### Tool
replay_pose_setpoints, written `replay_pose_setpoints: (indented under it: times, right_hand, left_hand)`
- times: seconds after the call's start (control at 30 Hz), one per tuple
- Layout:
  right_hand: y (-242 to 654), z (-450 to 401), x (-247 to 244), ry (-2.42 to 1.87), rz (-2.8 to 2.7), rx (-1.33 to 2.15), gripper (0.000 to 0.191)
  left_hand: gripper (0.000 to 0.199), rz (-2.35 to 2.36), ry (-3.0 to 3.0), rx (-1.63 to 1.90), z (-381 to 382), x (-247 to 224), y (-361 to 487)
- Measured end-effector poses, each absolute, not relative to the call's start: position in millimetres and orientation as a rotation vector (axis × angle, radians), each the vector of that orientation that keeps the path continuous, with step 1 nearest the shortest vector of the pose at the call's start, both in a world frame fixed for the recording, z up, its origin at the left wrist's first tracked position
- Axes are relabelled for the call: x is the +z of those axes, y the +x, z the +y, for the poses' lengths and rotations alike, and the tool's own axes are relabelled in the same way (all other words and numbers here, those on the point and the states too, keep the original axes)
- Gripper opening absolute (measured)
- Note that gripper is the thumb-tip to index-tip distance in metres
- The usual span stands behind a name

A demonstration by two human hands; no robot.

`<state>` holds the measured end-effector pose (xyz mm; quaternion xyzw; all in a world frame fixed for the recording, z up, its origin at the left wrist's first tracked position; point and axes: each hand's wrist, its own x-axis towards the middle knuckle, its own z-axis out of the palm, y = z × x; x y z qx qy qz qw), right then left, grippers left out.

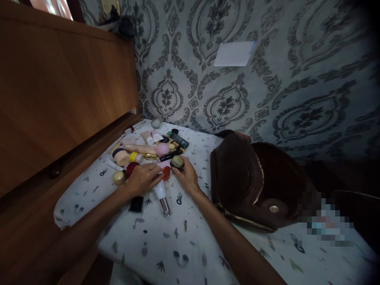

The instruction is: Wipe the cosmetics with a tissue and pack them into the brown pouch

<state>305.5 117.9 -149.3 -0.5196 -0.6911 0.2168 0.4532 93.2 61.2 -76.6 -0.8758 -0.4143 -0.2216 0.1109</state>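
Left: yellow jar point(118, 177), then red jar point(130, 170) by your left hand point(145, 177); fingers curl over the cosmetics point(142, 149), grip unclear. White tube point(160, 190) just below. Your right hand point(188, 175) grasps the green jar point(177, 161). One item in hand; others loose on the cloth point(178, 233). Bag point(234, 170) open, right.

The white tube point(160, 190) seems part-hidden under left fingers point(152, 170); pixelation blurs an item point(329, 223) by the bag point(236, 172).
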Motion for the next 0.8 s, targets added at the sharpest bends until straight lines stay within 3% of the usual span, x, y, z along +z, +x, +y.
replay_pose_setpoints:
  times: [0.37,0.8]
  right_hand:
    - [301.8,115.7,-139.4,-1.361,-1.644,0.397,0.041]
    - [302.3,133.6,-136.1,-1.526,-1.742,0.224,0.047]
  left_hand:
    - [0.014,-1.265,-2.637,-0.361,57.2,-77.2,98.6]
    - [0.021,-1.301,-2.678,-0.379,57.7,-80.2,94.7]
